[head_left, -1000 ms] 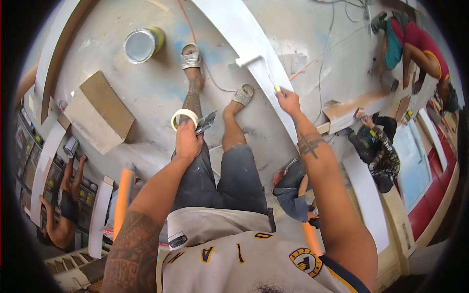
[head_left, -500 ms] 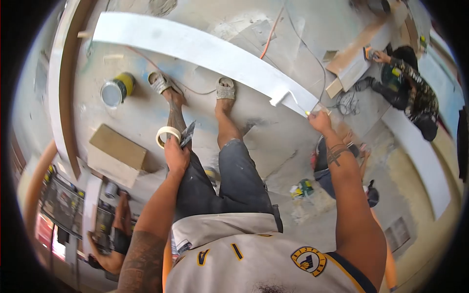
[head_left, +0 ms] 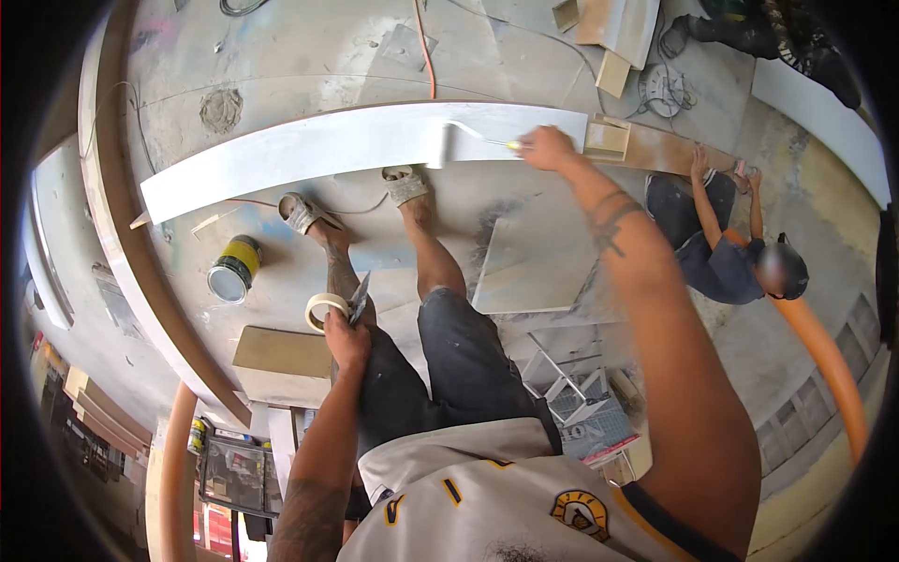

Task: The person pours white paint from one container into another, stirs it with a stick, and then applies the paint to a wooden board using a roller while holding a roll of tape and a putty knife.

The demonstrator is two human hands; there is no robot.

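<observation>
Reaching out over the curved white board (head_left: 309, 150), the right hand (head_left: 548, 148) is seen closed around the yellow-tipped handle of a small paint roller (head_left: 440, 145), whose sleeve is pressed on the board's upper face just left of the hand. The board is laid on the concrete floor (head_left: 281, 66) in front of the sandalled feet. By the look of it, most of the coating has been done: the face is covered in white from its far left end up to the roller, while a brown, bare stretch (head_left: 655, 150) is left to the right of the hand, past a small wooden block (head_left: 607, 139) that rests there. How even the white coat is cannot be told from this height. The left hand (head_left: 346, 337) is held low by the thigh, clenched on a roll of masking tape (head_left: 323, 309) and a scraper (head_left: 359, 298) together. An open paint can (head_left: 234, 269) with a yellow label is stood on the floor near the left foot; pale, greyish-white paint is seen inside, though its level cannot be judged. A second small can (head_left: 197, 436) is set at the lower left, its contents hidden. A co-worker (head_left: 721, 253) is crouched by the brown end, hands laid on or near it.
</observation>
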